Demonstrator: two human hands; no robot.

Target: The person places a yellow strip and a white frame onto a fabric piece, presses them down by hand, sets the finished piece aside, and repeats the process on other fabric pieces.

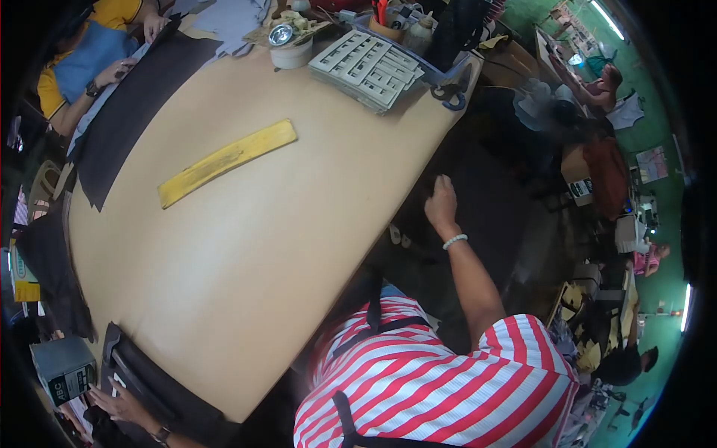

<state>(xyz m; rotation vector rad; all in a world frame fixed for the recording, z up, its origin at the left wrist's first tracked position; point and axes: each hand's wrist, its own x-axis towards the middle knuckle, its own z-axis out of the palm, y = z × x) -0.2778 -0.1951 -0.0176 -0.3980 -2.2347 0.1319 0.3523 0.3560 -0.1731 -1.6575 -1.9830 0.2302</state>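
My right hand point(442, 204), with a pale bead bracelet on the wrist, is off the table's edge over a dark area. Its fingers are curled closed; what they hold, if anything, is hidden. My left hand is not in view. On the wooden table point(224, 291) lies a curved yellow strip point(228, 162) with dark smudges, out of my hand's reach. Dark fabric point(149, 97) spreads along the far left side. A person in a yellow and blue shirt point(104, 56) has both hands at that fabric.
Pale slotted panels point(366, 69) are stacked at the table's top end, beside a white tub point(291, 52) and blue-handled scissors point(452, 97). At lower left, another hand with a watch point(123, 407) rests by dark cloth point(160, 381) and a grey box point(63, 369).
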